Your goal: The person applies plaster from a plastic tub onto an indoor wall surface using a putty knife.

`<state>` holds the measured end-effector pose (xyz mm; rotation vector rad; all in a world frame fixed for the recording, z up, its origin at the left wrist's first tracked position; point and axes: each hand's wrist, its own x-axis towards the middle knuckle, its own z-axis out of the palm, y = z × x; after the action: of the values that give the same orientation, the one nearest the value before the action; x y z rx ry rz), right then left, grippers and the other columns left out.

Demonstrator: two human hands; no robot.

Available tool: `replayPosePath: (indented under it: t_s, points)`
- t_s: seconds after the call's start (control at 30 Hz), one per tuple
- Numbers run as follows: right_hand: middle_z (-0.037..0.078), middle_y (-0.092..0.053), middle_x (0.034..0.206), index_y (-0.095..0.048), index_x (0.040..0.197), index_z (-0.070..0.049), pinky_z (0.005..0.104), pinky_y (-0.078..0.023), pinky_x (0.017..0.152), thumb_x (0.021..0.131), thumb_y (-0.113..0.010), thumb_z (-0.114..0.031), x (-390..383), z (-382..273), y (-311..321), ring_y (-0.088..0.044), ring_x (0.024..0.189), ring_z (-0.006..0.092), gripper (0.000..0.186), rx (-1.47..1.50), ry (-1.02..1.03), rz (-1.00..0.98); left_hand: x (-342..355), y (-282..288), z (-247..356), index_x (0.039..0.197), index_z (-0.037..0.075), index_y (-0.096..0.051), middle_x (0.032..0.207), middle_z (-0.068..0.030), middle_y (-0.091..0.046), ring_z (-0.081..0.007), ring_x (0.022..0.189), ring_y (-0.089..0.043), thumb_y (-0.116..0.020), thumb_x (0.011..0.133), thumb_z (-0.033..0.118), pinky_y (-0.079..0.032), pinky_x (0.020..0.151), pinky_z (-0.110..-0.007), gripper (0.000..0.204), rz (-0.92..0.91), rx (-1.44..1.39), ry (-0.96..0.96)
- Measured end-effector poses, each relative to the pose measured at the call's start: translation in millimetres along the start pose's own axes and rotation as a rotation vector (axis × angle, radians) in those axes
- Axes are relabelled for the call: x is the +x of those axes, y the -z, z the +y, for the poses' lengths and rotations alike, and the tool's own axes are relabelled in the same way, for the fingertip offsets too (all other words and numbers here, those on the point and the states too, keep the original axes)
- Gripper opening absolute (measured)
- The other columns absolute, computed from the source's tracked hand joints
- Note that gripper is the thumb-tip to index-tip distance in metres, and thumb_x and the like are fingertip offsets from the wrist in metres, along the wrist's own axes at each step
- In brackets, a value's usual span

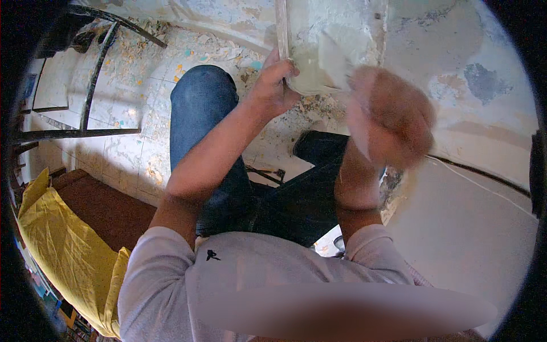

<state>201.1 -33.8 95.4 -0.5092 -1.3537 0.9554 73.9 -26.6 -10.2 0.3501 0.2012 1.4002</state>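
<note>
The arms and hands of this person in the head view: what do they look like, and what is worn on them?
Both arms are bare from the upper arm down, ending in short pale grey sleeves of a T-shirt with a small dark mark on the chest. The left hand wears no glove, ring or watch. The right hand is motion-blurred, so details cannot be told.

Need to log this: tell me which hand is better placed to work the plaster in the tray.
Right. The left hand grips the tray by its edge, steadying it; the right hand, motion-blurred, seems to hold a trowel blade over the plaster.
</note>
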Motion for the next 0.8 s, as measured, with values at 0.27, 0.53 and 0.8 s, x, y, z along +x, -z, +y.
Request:
replayPosePath:
  t_s: [0.27,0.53,0.8]
  points:
    - [0.003,-0.035,0.053,-0.034,0.054,-0.011,0.0377,-0.026,0.054,0.078,-0.044,-0.024,4.4,-22.0,9.5,-0.031,0.050,0.0197,0.029,0.296,0.139,-0.291,-3.8,-9.8,5.3,0.134,0.005,-0.033,0.119,-0.0145,-0.052,-0.0301,0.111,-0.055,-0.045,0.061,0.006,-0.048,0.093,-0.047,0.073,0.054,0.041,-0.050]
    - [0.003,-0.035,0.053,-0.035,0.057,-0.010,0.0365,-0.027,0.055,0.078,-0.045,-0.024,1.1,-3.3,-0.1,-0.033,0.051,0.0183,0.027,0.272,0.136,-0.307,0.0,-2.5,11.7,0.137,0.007,-0.029,0.123,-0.0144,-0.050,-0.0315,0.115,-0.051,-0.044,0.062,0.007,-0.044,0.097,-0.048,0.077,-0.074,-0.027,0.018]
    - [0.002,-0.036,0.054,-0.036,0.058,-0.010,0.0351,-0.024,0.052,0.085,-0.046,-0.025,4.0,0.2,4.1,-0.031,0.050,0.0170,0.032,0.170,0.185,-0.302,1.1,-10.0,9.0,0.137,0.006,-0.030,0.126,-0.0143,-0.049,-0.0321,0.117,-0.050,-0.045,0.064,0.010,-0.040,0.100,-0.049,0.075,-0.014,-0.054,-0.050]
